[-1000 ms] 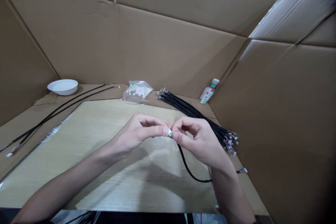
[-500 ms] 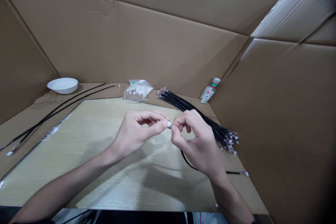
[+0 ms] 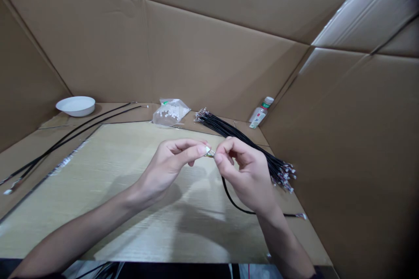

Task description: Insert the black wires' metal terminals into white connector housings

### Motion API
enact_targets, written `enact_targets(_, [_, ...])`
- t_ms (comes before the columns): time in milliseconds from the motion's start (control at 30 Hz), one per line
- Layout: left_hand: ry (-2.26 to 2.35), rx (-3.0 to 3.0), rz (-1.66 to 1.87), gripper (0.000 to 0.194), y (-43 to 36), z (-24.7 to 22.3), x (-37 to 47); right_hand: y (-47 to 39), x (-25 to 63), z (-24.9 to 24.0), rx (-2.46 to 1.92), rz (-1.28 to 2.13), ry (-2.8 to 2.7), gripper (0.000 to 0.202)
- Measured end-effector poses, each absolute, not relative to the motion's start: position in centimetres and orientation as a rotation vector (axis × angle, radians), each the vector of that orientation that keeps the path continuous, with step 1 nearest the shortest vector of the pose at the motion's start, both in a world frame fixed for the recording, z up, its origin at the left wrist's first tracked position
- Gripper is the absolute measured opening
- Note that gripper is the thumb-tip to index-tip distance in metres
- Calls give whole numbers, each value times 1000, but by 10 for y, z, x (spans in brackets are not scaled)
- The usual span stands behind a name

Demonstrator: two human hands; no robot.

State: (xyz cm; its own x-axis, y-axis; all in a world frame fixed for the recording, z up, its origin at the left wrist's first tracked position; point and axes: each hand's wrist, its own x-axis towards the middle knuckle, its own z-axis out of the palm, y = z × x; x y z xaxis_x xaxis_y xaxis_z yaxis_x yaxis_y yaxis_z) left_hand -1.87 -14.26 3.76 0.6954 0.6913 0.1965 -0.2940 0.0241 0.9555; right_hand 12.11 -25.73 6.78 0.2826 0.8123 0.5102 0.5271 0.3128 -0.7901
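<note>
Between thumb and forefinger, my left hand (image 3: pixel 170 163) pinches a small white connector housing (image 3: pixel 207 150). My right hand (image 3: pixel 244 168) is closed in a pinch on the thin wires at the end of a black cable (image 3: pixel 229 196). A short stretch of thin wire shows between the two sets of fingertips, at the housing; whether any wire is seated in it is too small to tell. The cable hangs below my right hand, curves under the wrist and ends at the right in a white connector (image 3: pixel 301 216).
Behind my right hand lies a thick bundle of black cables (image 3: pixel 242 139). A clear bag of white connector housings (image 3: pixel 170 113) and a bottle (image 3: pixel 261 113) are at the back. On the left are a white bowl (image 3: pixel 76 107) and two black cables (image 3: pixel 62 141). Cardboard walls (image 3: pixel 222 56) enclose the table.
My fingertips are slightly further apart, and more wire shows between them. The cable below my right hand now hangs in a wider curve. The view has shifted slightly.
</note>
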Motion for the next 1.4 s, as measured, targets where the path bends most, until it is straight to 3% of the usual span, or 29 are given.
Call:
enact_targets(233, [315, 1300, 711, 7, -143, 36, -19, -257, 125, 72, -1344, 356, -1410, 14])
enact_targets(700, [419, 1053, 461, 25, -147, 42, -18, -258, 124, 71, -1442, 310, -1415, 13])
enact_targets(1000, [316, 1373, 764, 6, -149, 38, -21, -264, 121, 69, -1424, 250, -1465, 14])
enact_targets(1400, [313, 1422, 930, 2, -151, 35, -25, -262, 114, 58, -1272, 258, -1496, 13])
